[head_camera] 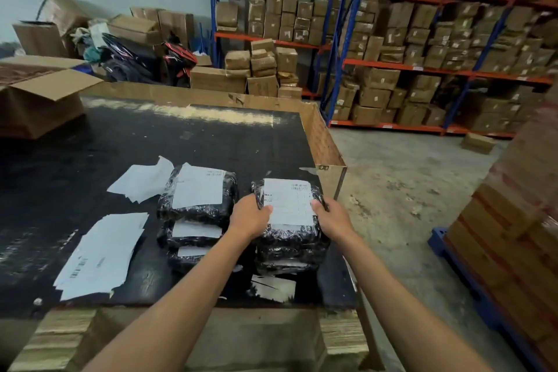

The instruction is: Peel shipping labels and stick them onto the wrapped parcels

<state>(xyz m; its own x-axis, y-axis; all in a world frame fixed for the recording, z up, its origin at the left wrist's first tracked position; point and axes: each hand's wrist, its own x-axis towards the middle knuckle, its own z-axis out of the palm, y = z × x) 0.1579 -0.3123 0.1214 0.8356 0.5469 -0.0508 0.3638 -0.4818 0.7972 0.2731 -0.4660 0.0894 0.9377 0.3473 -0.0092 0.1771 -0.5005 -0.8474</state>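
Two stacks of black wrapped parcels stand on the black table (90, 148). The top parcel of the right stack (290, 234) carries a white shipping label (288, 201). My left hand (250, 217) grips that parcel's left edge, thumb on the label. My right hand (330, 217) holds its right edge, thumb pressing the label's right side. The left stack (196, 211) also has a label on its top parcel (199, 187), and white labels show on the parcels beneath it.
A pile of label sheets (99, 257) lies at the front left, and loose backing papers (142, 180) lie behind it. An open cardboard box (39, 100) sits at the table's far left. Shelves of brown parcels (407, 48) line the back; stacked boxes on a blue pallet (513, 220) stand to the right.
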